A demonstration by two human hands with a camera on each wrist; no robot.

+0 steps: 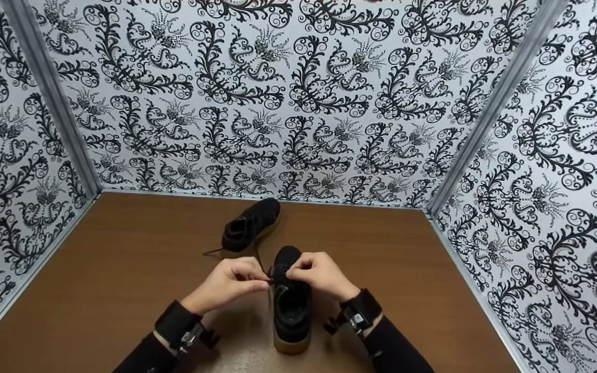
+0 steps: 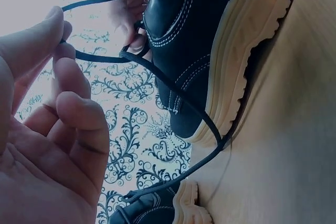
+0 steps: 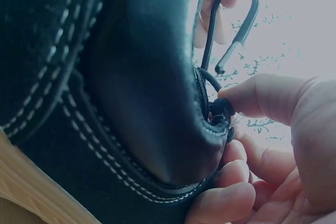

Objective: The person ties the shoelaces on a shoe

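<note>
A black shoe (image 1: 292, 334) with a tan sole stands upright on the table, toe pointing away and heel nearest me. At its left side my left hand (image 1: 230, 284) pinches a black shoelace (image 2: 168, 81) between thumb and forefinger. The left wrist view shows that lace running from the fingers across the shoe's side. Over the tongue, my right hand (image 1: 322, 274) holds the lace knot (image 3: 223, 107) between thumb and finger, its other fingers against the shoe's upper. A lace end with a dark tip (image 3: 239, 43) loops up beyond the knot in the right wrist view.
A second black shoe (image 1: 259, 220) rests farther back, left of the first, with a loose lace (image 1: 212, 252) trailing onto the brown table (image 1: 138, 248). Patterned black-and-white panels (image 1: 257, 103) enclose the table at the back and both sides.
</note>
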